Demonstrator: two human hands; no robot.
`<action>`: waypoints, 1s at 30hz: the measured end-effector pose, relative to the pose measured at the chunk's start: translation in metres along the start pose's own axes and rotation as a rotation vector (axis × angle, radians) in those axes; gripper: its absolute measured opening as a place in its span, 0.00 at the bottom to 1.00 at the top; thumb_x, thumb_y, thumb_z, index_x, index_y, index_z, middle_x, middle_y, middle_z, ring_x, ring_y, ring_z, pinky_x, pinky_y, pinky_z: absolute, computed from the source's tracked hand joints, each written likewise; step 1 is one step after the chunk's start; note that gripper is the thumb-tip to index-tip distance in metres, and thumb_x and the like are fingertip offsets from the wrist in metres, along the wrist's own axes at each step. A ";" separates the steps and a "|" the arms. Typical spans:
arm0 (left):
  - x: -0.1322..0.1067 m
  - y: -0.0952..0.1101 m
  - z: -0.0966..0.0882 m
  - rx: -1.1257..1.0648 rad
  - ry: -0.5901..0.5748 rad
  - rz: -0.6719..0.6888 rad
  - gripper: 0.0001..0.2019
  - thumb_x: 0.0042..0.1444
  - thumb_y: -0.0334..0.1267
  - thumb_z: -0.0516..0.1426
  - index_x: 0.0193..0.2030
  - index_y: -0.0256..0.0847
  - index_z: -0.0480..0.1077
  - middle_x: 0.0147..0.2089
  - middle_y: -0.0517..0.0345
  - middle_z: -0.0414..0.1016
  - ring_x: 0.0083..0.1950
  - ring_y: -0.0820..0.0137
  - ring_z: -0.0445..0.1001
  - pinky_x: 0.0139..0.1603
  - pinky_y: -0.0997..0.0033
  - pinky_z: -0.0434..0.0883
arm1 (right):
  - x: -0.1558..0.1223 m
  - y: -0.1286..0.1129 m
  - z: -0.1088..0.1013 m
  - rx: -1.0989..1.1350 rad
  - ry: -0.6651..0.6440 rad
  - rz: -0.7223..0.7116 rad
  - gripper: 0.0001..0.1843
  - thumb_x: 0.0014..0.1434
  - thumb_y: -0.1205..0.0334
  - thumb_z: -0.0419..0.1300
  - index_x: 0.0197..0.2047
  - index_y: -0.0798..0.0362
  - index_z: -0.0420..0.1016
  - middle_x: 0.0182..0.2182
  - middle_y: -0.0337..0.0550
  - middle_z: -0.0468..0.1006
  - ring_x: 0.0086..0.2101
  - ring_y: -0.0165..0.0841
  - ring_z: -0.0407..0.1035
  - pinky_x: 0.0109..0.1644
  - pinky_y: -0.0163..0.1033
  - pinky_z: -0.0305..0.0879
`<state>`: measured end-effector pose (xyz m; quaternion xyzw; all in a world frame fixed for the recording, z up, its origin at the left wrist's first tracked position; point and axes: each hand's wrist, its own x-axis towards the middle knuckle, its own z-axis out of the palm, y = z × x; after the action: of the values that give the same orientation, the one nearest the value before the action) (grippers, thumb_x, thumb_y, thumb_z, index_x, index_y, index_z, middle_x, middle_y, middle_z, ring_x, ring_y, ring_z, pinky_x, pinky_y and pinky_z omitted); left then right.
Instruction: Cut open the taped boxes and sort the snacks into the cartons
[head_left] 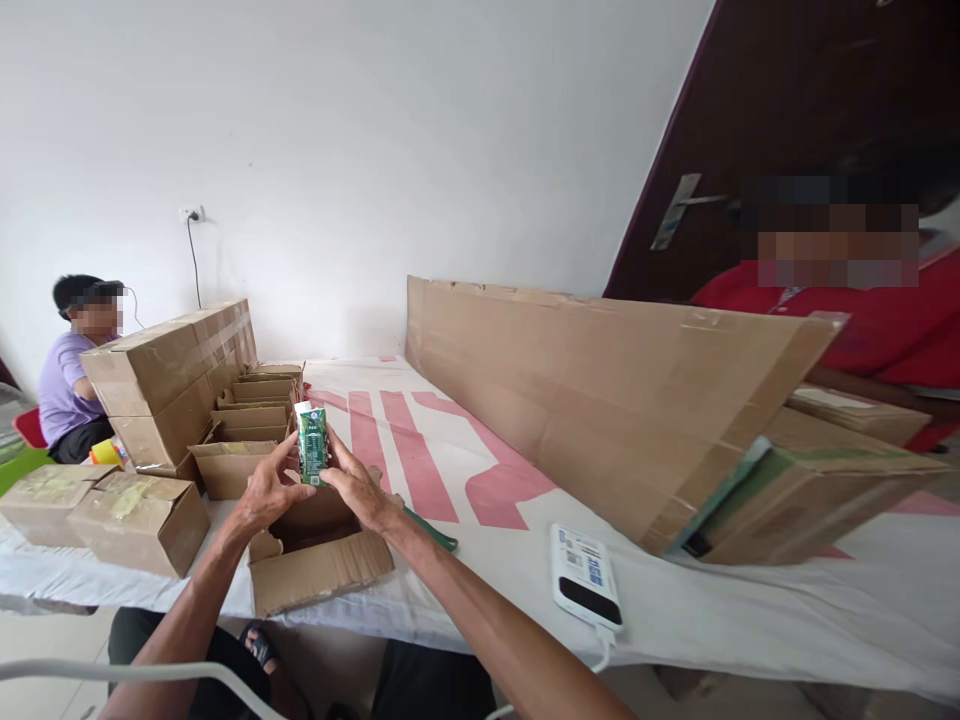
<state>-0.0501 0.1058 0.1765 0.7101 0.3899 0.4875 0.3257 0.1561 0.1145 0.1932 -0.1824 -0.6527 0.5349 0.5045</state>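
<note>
Bench (499, 590): wears a white cloth with pink-red bands. Cardboard panel (570, 390): stands on edge upon it. Stacked boxes (161, 385): rise at the left, taped. Open box (326, 575): sits at the near edge. Left hand (274, 487) and right hand (356, 485): pinch opposite sides of one carton (313, 450). White device (585, 575): lies right of the open box, cable attached. Carton: small, green, roughly upright, is held over the open box.

Left hand (268, 492), right hand (358, 487) hold green carton (313, 446) above open cardboard box (322, 575); carton's print too small to read.
</note>
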 end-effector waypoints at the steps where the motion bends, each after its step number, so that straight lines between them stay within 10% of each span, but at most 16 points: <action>1: 0.000 0.003 0.001 0.007 0.001 0.011 0.49 0.50 0.40 0.73 0.79 0.50 0.65 0.59 0.49 0.82 0.53 0.57 0.79 0.46 0.64 0.76 | -0.001 -0.001 0.000 -0.002 -0.006 -0.008 0.48 0.55 0.62 0.58 0.80 0.45 0.60 0.63 0.39 0.80 0.62 0.43 0.70 0.71 0.48 0.63; 19: -0.038 0.037 0.030 0.405 -0.039 0.170 0.43 0.58 0.32 0.66 0.79 0.52 0.59 0.59 0.51 0.77 0.55 0.59 0.78 0.52 0.62 0.81 | -0.047 0.019 -0.009 0.058 -0.066 0.027 0.28 0.64 0.52 0.67 0.65 0.44 0.67 0.57 0.44 0.82 0.58 0.42 0.76 0.68 0.51 0.70; 25: -0.042 0.054 0.034 0.380 0.009 0.035 0.25 0.58 0.38 0.67 0.63 0.44 0.74 0.51 0.53 0.82 0.48 0.60 0.79 0.50 0.62 0.79 | -0.058 0.004 -0.011 -0.111 -0.186 0.028 0.34 0.71 0.51 0.63 0.76 0.41 0.58 0.64 0.48 0.76 0.61 0.42 0.75 0.67 0.52 0.73; 30: -0.046 0.061 0.019 0.358 0.092 -0.006 0.23 0.54 0.38 0.69 0.57 0.43 0.76 0.49 0.54 0.82 0.47 0.61 0.79 0.49 0.63 0.78 | -0.047 -0.001 -0.020 -0.457 -0.194 -0.186 0.30 0.70 0.51 0.65 0.72 0.45 0.69 0.68 0.51 0.72 0.68 0.45 0.66 0.75 0.56 0.64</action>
<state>-0.0282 0.0344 0.2017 0.7326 0.4867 0.4414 0.1775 0.1932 0.0876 0.1706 -0.1786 -0.8159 0.3401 0.4321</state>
